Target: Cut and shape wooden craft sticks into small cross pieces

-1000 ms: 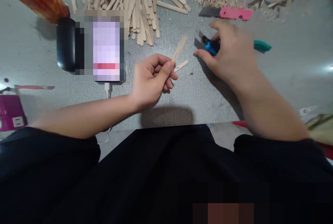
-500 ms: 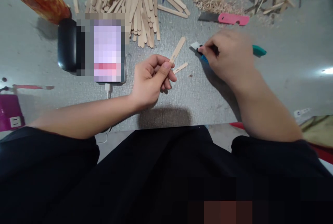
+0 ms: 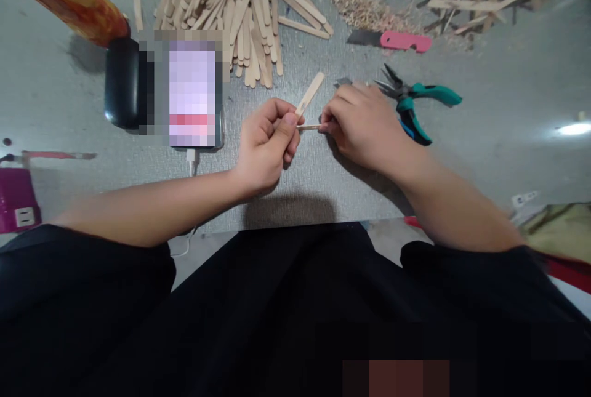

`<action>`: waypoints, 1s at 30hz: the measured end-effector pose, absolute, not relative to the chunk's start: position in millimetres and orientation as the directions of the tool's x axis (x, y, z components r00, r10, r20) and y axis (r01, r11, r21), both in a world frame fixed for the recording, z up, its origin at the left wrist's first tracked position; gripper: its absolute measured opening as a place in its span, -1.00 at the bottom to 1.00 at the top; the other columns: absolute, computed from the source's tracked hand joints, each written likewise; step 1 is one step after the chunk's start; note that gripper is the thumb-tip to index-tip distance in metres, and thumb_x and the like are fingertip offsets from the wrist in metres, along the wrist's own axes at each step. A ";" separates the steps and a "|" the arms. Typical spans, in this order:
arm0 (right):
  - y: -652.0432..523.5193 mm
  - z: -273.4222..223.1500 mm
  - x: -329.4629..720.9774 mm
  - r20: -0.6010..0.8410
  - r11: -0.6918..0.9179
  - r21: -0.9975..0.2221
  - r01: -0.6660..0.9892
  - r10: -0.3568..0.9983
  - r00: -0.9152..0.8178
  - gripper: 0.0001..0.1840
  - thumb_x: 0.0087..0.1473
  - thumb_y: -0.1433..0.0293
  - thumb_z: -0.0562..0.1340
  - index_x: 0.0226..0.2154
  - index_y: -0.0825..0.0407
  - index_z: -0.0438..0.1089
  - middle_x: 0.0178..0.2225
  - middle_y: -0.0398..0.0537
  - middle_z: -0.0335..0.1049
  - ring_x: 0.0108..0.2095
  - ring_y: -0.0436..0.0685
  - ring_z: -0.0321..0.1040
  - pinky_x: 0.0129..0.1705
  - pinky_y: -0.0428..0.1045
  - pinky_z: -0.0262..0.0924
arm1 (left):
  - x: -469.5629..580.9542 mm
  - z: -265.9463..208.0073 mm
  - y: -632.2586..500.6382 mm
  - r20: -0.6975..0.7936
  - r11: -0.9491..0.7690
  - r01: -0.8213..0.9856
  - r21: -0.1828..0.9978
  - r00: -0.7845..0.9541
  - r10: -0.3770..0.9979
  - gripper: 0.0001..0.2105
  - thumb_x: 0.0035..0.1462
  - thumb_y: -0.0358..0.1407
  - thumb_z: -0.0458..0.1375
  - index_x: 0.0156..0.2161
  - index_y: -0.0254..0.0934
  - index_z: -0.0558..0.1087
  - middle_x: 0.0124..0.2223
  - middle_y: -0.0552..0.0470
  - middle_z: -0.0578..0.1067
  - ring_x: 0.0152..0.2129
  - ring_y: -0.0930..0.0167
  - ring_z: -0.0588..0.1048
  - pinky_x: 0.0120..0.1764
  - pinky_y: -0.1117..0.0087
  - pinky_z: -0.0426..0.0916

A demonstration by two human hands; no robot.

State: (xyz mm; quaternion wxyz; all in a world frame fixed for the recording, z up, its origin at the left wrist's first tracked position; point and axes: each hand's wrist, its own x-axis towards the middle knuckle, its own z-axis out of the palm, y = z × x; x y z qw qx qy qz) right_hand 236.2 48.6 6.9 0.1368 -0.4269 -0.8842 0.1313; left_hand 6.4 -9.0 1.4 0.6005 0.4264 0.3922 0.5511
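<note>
My flat wooden stick (image 3: 310,93) and thin wooden strip (image 3: 308,127), mid-frame, are pale tan. Across my grey worktop (image 3: 489,151) runs a fine streaky texture. Upper right, I see a pink-handled, dark-bladed knife (image 3: 401,40); upper left, a mottled orange-and-yellow cylinder (image 3: 76,6).

One head-worn view, forward and down, close over the hands (image 3: 264,146).
</note>
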 end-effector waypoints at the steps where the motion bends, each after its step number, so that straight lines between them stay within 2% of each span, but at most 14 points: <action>1: 48.4 8.1 237.9 0.126 0.587 -0.363 0.724 0.800 -0.586 -0.74 0.51 0.11 0.28 -0.23 -0.16 0.43 -0.13 0.12 0.57 0.00 0.48 0.46 0.02 0.36 0.33 | 6.5 0.3 -8.5 0.007 0.018 -0.335 0.942 0.073 0.997 -0.62 0.44 0.07 0.41 -0.24 -0.15 0.51 -0.58 0.23 0.34 -0.73 0.53 0.22 -0.67 0.42 0.10; 4: 45.4 17.6 244.4 0.134 0.521 -0.503 0.690 0.835 -0.533 -0.79 0.51 0.11 0.27 -0.18 -0.17 0.45 -0.18 0.06 0.57 -0.12 0.42 0.49 -0.06 0.32 0.36 | 6.3 -3.2 -6.5 0.017 -0.007 -0.316 0.949 0.028 0.999 -0.58 0.44 0.13 0.39 -0.27 -0.12 0.48 -0.59 0.24 0.21 -0.71 0.52 0.15 -0.65 0.40 0.06; 7: 39.2 30.5 248.3 0.141 0.452 -0.667 0.593 0.858 -0.495 -0.80 0.51 0.12 0.28 -0.17 -0.18 0.48 -0.31 -0.06 0.56 -0.31 0.29 0.43 -0.23 0.22 0.32 | 5.2 -5.5 -4.8 -0.023 0.025 -0.265 0.964 0.010 1.000 -0.55 0.48 0.17 0.34 -0.28 -0.11 0.42 -0.58 0.23 0.16 -0.69 0.50 0.17 -0.63 0.39 0.08; 10: 33.9 38.6 247.2 0.140 0.424 -0.735 0.529 0.859 -0.493 -0.79 0.45 0.16 0.34 -0.24 -0.14 0.48 -0.37 -0.11 0.56 -0.37 0.21 0.40 -0.32 0.16 0.25 | 4.7 -5.6 -3.6 -0.052 0.056 -0.274 0.960 0.021 0.998 -0.53 0.49 0.17 0.33 -0.28 -0.12 0.39 -0.57 0.24 0.12 -0.70 0.51 0.14 -0.64 0.40 0.06; 15: 32.7 39.2 244.5 0.109 0.375 -0.784 0.496 0.868 -0.484 -0.80 0.41 0.19 0.38 -0.27 -0.13 0.49 -0.38 -0.12 0.55 -0.38 0.20 0.39 -0.32 0.15 0.25 | 5.5 -3.2 -2.3 0.005 0.033 -0.407 0.913 0.090 0.996 -0.51 0.40 0.18 0.41 -0.28 -0.13 0.38 -0.57 0.26 0.09 -0.72 0.57 0.04 -0.67 0.45 -0.06; 21: 32.7 38.7 247.3 0.102 0.351 -0.802 0.483 0.878 -0.468 -0.71 0.47 0.07 0.38 -0.26 -0.15 0.51 -0.36 -0.11 0.57 -0.37 0.22 0.41 -0.29 0.18 0.29 | 4.4 -3.9 -2.7 -0.095 0.153 -0.365 0.918 0.172 0.980 -0.48 0.41 0.24 0.36 -0.28 -0.12 0.36 -0.56 0.25 0.04 -0.72 0.56 0.00 -0.66 0.44 -0.05; 25: 31.8 39.0 249.0 0.091 0.330 -0.797 0.506 0.893 -0.440 -0.72 0.48 0.08 0.39 -0.24 -0.14 0.52 -0.35 -0.09 0.59 -0.33 0.24 0.45 -0.21 0.20 0.37 | 3.0 -5.1 -1.4 -0.092 0.164 -0.405 0.899 0.190 0.977 -0.55 0.44 0.13 0.36 -0.27 -0.12 0.35 -0.56 0.25 0.02 -0.72 0.56 -0.03 -0.64 0.45 -0.07; 30: 33.8 37.6 248.9 0.082 0.308 -0.810 0.500 0.902 -0.424 -0.64 0.45 0.01 0.43 -0.27 -0.13 0.49 -0.38 -0.12 0.55 -0.33 0.23 0.48 -0.20 0.19 0.37 | 5.3 -4.0 -1.0 -0.035 0.155 -0.527 0.835 0.230 0.973 -0.61 0.42 0.03 0.40 -0.26 -0.16 0.39 -0.59 0.30 0.05 -0.74 0.59 -0.07 -0.66 0.50 -0.11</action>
